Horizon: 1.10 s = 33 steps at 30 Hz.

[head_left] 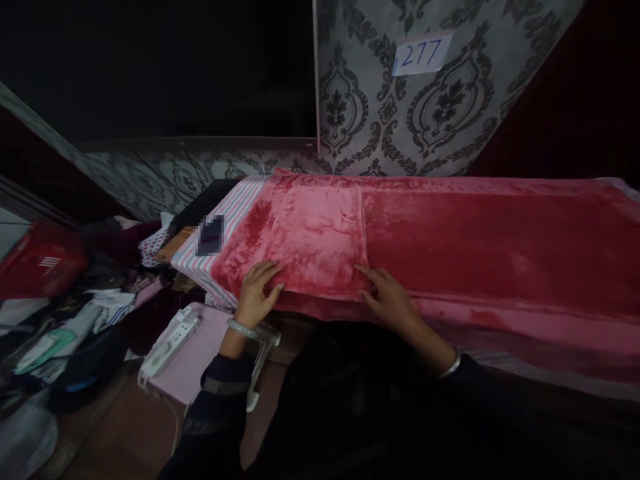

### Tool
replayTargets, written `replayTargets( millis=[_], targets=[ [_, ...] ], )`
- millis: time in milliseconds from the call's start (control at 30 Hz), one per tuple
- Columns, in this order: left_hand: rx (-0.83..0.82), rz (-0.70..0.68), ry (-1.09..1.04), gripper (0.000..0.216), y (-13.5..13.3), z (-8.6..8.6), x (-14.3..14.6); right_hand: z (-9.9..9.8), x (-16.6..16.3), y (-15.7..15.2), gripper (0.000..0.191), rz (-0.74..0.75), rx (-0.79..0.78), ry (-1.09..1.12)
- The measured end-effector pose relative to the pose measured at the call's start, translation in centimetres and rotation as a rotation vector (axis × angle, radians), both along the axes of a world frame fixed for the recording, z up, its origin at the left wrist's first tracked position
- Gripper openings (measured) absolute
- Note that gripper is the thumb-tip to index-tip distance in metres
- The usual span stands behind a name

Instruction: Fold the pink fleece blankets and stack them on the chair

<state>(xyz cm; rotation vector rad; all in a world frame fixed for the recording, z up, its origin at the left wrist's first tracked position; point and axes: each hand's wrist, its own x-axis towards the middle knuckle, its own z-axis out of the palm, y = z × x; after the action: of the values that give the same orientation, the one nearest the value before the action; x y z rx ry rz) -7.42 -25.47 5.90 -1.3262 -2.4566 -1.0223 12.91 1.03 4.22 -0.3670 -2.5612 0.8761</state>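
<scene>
A folded pink plush cloth (320,233) lies on a long red plush blanket (480,243) spread over a surface in front of me. My left hand (257,293) rests at the near left corner of the folded cloth, fingers stretched and thumb apart. At the near right corner is my right hand (390,297), its index finger reaching onto the cloth's edge and its thumb set apart below. Both hands look open, with nothing visibly gripped. A bangle circles each wrist.
A striped cloth (235,213) with a blurred dark item (210,235) shows at the left end. Below it, a power strip (173,343) sits on a pink-topped stand (200,357). Clothes (95,320) are heaped at left near a red basket (45,260). A television (165,73) hangs behind.
</scene>
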Motion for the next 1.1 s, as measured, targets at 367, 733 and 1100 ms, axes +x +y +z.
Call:
replayTargets(
  millis=[367,733,1100],
  targets=[
    [-0.076,-0.098,0.004,0.053,0.4,1.1,-1.4,5.1,-3.3,2.3,0.057,0.112,-0.304,0.073],
    [-0.206,0.025,0.153,0.031,1.9,1.7,-2.4,8.8,-5.5,2.8,0.047,0.147,-0.007,0.213],
    [-0.162,0.09,0.243,0.019,1.7,0.8,-2.9,5.3,-5.3,3.8,0.022,0.019,0.25,0.167]
  ],
)
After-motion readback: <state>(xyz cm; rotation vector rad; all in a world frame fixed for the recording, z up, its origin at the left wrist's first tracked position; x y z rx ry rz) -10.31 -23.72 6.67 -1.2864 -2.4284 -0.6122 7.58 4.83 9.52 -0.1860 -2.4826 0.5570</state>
